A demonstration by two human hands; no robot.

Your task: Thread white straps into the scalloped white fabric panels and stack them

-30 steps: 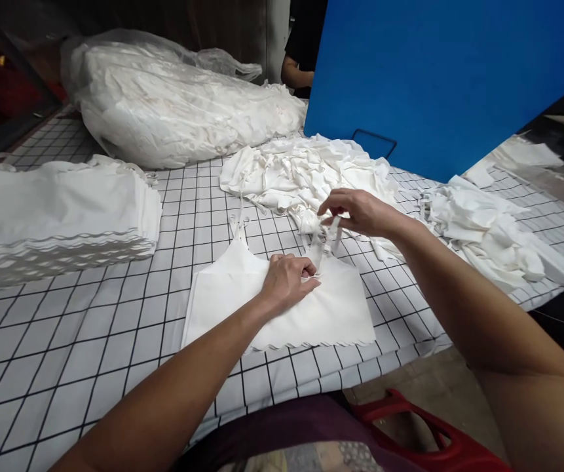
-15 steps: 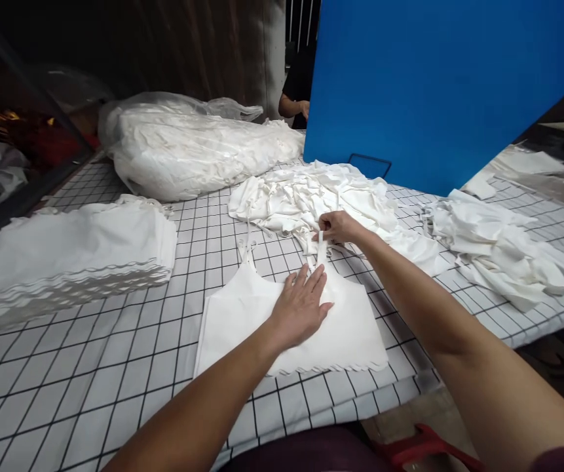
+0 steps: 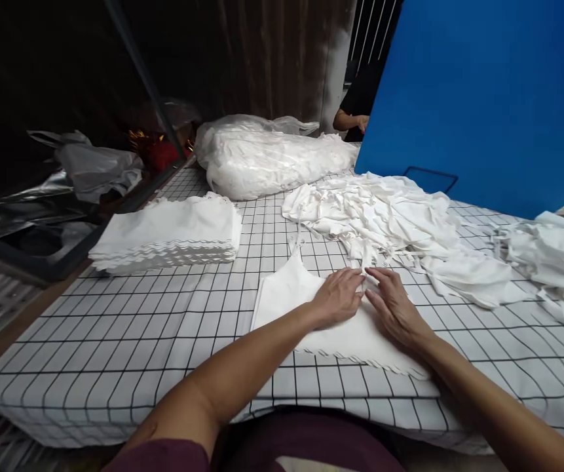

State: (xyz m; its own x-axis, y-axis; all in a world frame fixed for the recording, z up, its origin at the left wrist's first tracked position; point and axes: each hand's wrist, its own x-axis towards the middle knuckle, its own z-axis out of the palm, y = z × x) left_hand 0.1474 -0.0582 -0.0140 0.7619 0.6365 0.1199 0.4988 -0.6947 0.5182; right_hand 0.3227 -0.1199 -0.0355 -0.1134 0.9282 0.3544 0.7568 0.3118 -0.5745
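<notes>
A small stack of white camisole tops [image 3: 284,288] lies flat in front of me, scalloped hems towards me and straps pointing away. On its upper middle rests my left hand [image 3: 339,298], fingers stretched across the cloth with their tips beside a shoulder strap [image 3: 364,259]. My right hand [image 3: 397,308] lies over the right part of the stack. Its fingers are extended, thumb apart from the index finger, the tips at the same strap. Both hands cover part of the necklines.
Behind the stack spreads a loose heap of white garments [image 3: 375,206], with another heap [image 3: 557,255] at right. Neatly stacked white tops [image 3: 173,226] sit left. A filled plastic bag [image 3: 272,157], a blue board [image 3: 483,98] and a co-worker's arm [image 3: 350,122] are farther back.
My right hand has come down from the raised strap onto the stack, beside my left hand. My left hand has shifted up towards the strap. The view has turned left.
</notes>
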